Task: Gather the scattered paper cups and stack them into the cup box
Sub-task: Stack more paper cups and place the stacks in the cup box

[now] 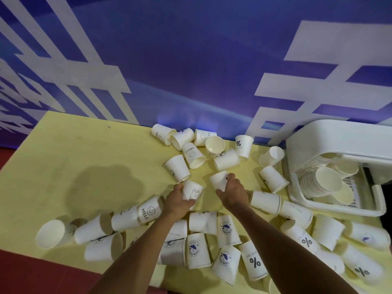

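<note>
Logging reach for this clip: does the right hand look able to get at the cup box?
Probably yes. The cup box lies open on the same side as the right hand, and only low toppled cups lie between them. The hand grips a cup, which it could carry over them.

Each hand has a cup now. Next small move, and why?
Probably bring the two together and nest them: the left hand grips the bunny cup, and the right hand grips a white cup close beside it. The cup box at the right holds cups in nested stacks, so a pair nested first likely saves a trip.
</note>
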Demonstrator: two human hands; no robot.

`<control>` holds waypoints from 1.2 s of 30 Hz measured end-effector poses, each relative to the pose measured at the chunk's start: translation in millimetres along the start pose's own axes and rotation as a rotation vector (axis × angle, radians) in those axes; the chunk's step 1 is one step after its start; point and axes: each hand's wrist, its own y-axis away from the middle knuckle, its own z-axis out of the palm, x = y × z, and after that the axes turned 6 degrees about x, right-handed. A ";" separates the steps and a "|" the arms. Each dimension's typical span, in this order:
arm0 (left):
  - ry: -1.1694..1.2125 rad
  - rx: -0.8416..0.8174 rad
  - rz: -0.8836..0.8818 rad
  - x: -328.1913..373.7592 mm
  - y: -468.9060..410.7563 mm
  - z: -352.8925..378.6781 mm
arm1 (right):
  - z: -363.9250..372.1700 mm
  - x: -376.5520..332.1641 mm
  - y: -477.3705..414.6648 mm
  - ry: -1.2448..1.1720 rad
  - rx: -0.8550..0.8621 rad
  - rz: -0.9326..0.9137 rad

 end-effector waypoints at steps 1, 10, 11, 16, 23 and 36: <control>0.009 0.009 -0.008 -1.4 2.3 0.7 | -0.6 2.0 3.1 -0.022 0.001 0.004; 0.105 -0.003 0.095 47.2 22.1 3.4 | -66.9 26.0 19.8 -0.255 0.215 -0.045; 0.111 -0.011 0.111 58.0 24.9 6.5 | -79.8 29.8 21.5 -0.275 0.234 -0.039; 0.102 -0.066 0.243 115.6 44.8 36.1 | -144.2 63.5 37.8 -0.402 0.413 -0.099; 0.040 -0.130 0.335 168.4 76.9 84.0 | -208.9 137.2 67.8 -0.428 0.707 -0.039; -0.017 -0.132 0.366 184.5 105.3 118.4 | -221.6 229.5 59.2 -0.514 0.674 0.132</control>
